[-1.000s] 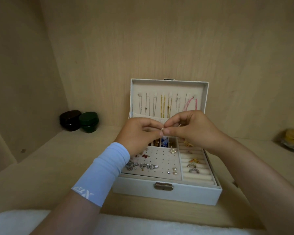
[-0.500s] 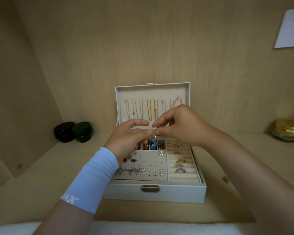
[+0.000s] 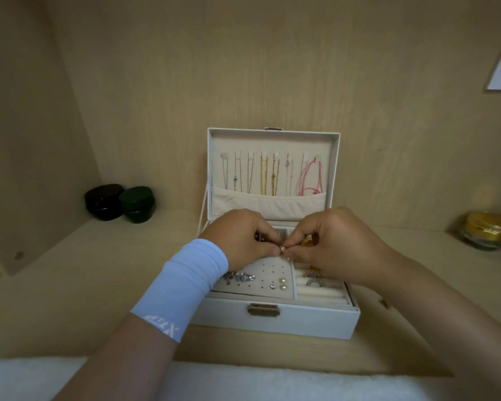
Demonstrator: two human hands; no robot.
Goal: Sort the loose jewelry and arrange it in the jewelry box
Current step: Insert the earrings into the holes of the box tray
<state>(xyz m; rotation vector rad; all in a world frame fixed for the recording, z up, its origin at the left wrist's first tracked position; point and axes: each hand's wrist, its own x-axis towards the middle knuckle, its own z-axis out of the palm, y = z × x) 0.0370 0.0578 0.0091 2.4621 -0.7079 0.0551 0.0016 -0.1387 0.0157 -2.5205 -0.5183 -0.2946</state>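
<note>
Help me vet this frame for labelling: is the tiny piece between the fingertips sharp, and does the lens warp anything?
Head view: the tiny piece pinched by the left hand and right hand is soft, too small to identify; head view: wide-angle distortion bends the shelf edges; light is dim and even, with slight glare on the gold jar.

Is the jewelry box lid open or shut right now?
Open. The lid stands upright behind the earring tray, its hanging necklaces facing the camera.

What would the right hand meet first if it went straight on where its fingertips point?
Most likely the left hand, whose fingertips pinch the same small shiny jewelry piece above the open white jewelry box.
</note>
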